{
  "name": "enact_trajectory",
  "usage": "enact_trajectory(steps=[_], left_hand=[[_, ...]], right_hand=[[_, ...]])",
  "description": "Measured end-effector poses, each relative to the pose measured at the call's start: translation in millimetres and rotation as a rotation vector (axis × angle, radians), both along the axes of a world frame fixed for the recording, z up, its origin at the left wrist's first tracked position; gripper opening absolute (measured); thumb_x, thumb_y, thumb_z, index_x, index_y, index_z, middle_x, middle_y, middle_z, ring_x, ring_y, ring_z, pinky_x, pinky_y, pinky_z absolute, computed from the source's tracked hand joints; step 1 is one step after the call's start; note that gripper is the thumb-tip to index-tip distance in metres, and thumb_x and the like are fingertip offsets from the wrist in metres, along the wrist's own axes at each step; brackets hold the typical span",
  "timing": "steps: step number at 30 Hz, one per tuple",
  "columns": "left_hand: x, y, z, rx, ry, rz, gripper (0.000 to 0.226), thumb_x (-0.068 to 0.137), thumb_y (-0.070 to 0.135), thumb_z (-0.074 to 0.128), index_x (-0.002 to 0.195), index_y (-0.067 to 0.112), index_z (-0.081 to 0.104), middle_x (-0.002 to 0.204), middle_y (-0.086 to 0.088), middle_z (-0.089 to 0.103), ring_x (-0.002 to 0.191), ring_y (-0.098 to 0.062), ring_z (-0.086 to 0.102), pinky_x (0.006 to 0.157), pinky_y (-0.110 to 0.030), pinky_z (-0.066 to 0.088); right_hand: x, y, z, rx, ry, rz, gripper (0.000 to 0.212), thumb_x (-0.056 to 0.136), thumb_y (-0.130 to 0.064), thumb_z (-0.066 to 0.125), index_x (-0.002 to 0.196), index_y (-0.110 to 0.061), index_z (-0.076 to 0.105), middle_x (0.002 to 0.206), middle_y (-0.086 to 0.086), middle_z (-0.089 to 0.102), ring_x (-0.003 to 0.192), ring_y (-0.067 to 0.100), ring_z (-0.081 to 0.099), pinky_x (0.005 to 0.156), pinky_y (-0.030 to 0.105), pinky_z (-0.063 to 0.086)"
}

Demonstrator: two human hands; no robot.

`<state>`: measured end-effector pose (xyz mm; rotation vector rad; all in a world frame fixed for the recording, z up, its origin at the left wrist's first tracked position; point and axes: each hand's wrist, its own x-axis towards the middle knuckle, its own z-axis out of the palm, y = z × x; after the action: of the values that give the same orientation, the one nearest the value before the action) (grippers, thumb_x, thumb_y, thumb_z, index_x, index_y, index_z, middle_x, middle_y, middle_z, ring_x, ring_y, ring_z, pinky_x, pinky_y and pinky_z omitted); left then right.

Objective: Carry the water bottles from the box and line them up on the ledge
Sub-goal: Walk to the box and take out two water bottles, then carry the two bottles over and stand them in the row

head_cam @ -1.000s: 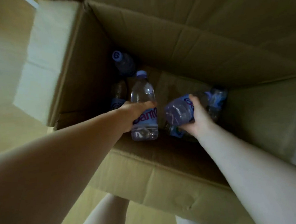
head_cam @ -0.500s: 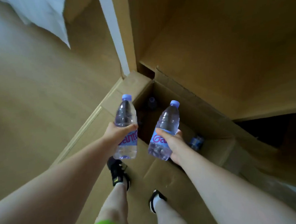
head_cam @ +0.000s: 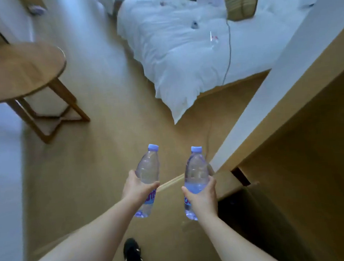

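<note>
I see the left hand [head_cam: 137, 190] gripping one water bottle [head_cam: 148, 177] around its label; the right hand [head_cam: 202, 197] grips a second bottle [head_cam: 196, 179]. Both are upright, above the floor [head_cam: 99, 155], beside the open box [head_cam: 260, 216].

The hands [head_cam: 138, 188] cover both bottle labels [head_cam: 151, 196]; the box's [head_cam: 254, 216] inside is dark.

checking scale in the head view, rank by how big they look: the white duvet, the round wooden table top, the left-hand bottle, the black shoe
1. White duvet, largest by far.
2. Round wooden table top.
3. Left-hand bottle.
4. Black shoe, smallest, though cut off partly by the frame edge.

The bottle is much nearer the camera, so it looks bigger than it really is.
</note>
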<state>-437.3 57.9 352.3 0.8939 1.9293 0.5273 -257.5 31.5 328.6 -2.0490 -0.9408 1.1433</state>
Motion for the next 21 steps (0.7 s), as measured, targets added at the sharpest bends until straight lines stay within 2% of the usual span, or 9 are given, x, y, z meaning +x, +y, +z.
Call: enact_trajectory(steps=[4, 8, 10, 14, 21], left_hand=[[-87, 39, 31, 0.078, 0.058, 0.051, 0.064, 0.066, 0.034, 0.084, 0.114, 0.015, 0.046, 0.111, -0.006, 0.062, 0.099, -0.026, 0.061, 0.082, -0.035, 0.048], [-165, 72, 64, 0.163, 0.109, 0.148, 0.062, 0.066, 0.035, 0.084, 0.110, 0.018, 0.044, 0.107, -0.004, 0.062, 0.087, -0.022, 0.058, 0.073, -0.031, 0.044], [-192, 85, 76, 0.194, 0.098, 0.210, 0.063, 0.066, 0.037, 0.084, 0.111, 0.018, 0.043, 0.105, -0.003, 0.062, 0.089, -0.023, 0.060, 0.076, -0.034, 0.048], [-224, 119, 90, 0.238, 0.073, 0.293, 0.061, 0.067, 0.039, 0.083, 0.107, 0.020, 0.041, 0.103, -0.001, 0.062, 0.088, -0.022, 0.062, 0.076, -0.036, 0.051], [-262, 219, 86, 0.244, 0.082, 0.333, 0.061, 0.067, 0.039, 0.084, 0.107, 0.022, 0.041, 0.102, 0.001, 0.060, 0.091, -0.020, 0.062, 0.082, -0.040, 0.054]], right_hand=[[-77, 52, 32, 0.085, -0.053, 0.091, 0.071, 0.071, -0.032, 0.082, 0.126, -0.021, 0.039, 0.118, -0.002, 0.058, 0.105, 0.023, 0.059, 0.082, 0.031, 0.046], [-149, 97, 59, 0.131, -0.044, 0.165, 0.077, 0.073, -0.034, 0.080, 0.134, -0.020, 0.034, 0.119, 0.001, 0.059, 0.099, 0.025, 0.060, 0.081, 0.032, 0.047], [-178, 116, 72, 0.155, -0.056, 0.218, 0.077, 0.076, -0.035, 0.079, 0.136, -0.021, 0.032, 0.121, 0.001, 0.059, 0.098, 0.025, 0.059, 0.078, 0.030, 0.045], [-226, 163, 92, 0.242, -0.088, 0.299, 0.075, 0.076, -0.035, 0.079, 0.135, -0.018, 0.035, 0.125, 0.002, 0.053, 0.111, 0.025, 0.054, 0.087, 0.039, 0.050], [-285, 291, 95, 0.332, -0.094, 0.410, 0.080, 0.077, -0.033, 0.080, 0.140, -0.015, 0.034, 0.130, 0.002, 0.051, 0.117, 0.024, 0.050, 0.095, 0.046, 0.048]])
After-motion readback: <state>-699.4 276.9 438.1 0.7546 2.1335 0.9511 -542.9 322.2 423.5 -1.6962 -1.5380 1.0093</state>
